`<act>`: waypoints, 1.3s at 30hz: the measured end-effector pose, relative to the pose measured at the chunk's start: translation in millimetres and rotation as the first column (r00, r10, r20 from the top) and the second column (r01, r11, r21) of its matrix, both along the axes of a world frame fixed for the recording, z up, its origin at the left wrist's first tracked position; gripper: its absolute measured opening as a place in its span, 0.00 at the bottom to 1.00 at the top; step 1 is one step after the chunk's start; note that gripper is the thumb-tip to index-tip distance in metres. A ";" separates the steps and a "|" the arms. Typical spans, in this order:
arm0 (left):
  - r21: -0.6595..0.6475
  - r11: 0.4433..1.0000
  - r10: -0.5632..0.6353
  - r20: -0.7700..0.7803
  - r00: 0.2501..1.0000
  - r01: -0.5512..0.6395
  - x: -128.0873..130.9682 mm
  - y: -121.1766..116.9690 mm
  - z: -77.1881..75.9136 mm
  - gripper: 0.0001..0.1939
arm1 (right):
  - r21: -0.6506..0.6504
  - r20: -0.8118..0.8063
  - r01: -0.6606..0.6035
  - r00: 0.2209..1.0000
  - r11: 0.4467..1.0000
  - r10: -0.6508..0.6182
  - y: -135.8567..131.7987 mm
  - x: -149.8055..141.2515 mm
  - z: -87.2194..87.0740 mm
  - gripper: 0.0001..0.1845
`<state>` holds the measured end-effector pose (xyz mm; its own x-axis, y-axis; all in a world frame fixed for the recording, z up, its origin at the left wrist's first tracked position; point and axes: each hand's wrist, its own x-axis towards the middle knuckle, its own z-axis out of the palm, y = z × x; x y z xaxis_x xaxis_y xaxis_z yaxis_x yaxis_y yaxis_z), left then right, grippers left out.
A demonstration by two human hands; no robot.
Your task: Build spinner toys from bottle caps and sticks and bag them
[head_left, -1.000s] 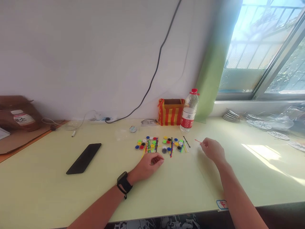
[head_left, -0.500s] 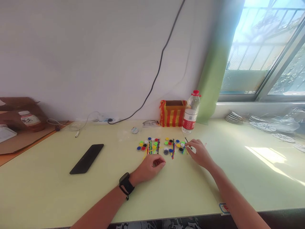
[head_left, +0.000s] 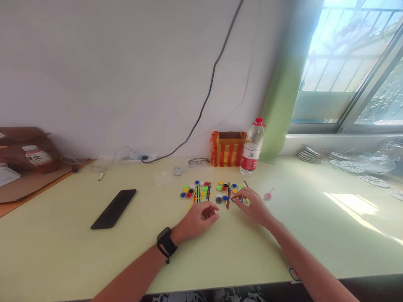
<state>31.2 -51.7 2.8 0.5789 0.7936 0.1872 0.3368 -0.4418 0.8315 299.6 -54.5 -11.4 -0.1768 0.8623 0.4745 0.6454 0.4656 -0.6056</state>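
My right hand (head_left: 253,206) reaches in from the right, thumb and fingertips closed on a small black disc (head_left: 233,200) at the right-hand cluster. Beside it lie coloured thin plastic sticks (head_left: 228,197) and small round discs such as a blue disc (head_left: 234,185); part of this cluster is hidden under the hand. My left hand (head_left: 198,219) rests on the table, fingers loosely curled, thumb and index apart with nothing visible between them. Just beyond it is another cluster of sticks (head_left: 198,193) and discs. A red stick with a clear round piece (head_left: 268,195) lies right of my right hand.
A black phone-like slab (head_left: 113,209) lies at left. Behind the clusters stand a red-and-yellow striped box (head_left: 227,151) and a plastic bottle (head_left: 252,147). Glasses (head_left: 199,161) and a small round item (head_left: 177,171) lie near the wall. Patterned paper discs (head_left: 349,166) lie far right.
My right hand has let go of the red stick at the right and moved left to the right-hand cluster, closing on a black disc. My left hand stays put, its fingers slightly more parted.
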 end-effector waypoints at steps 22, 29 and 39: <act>0.074 0.994 -0.073 -0.108 0.991 0.081 -0.9 -1.8 6.4 0.12 | 0.093 0.324 0.515 0.794 0.852 -0.515 24.4 59.8 -25.8 0.09; 0.072 0.995 -0.064 -0.103 0.993 0.072 -1.0 0.4 4.0 0.12 | -0.025 0.471 0.608 0.707 0.794 -0.527 24.7 52.5 -19.6 0.13; 0.077 0.994 -0.068 -0.103 0.992 0.076 -1.3 0.4 4.4 0.11 | -0.006 0.449 0.625 0.699 0.781 -0.556 23.4 49.1 -17.6 0.10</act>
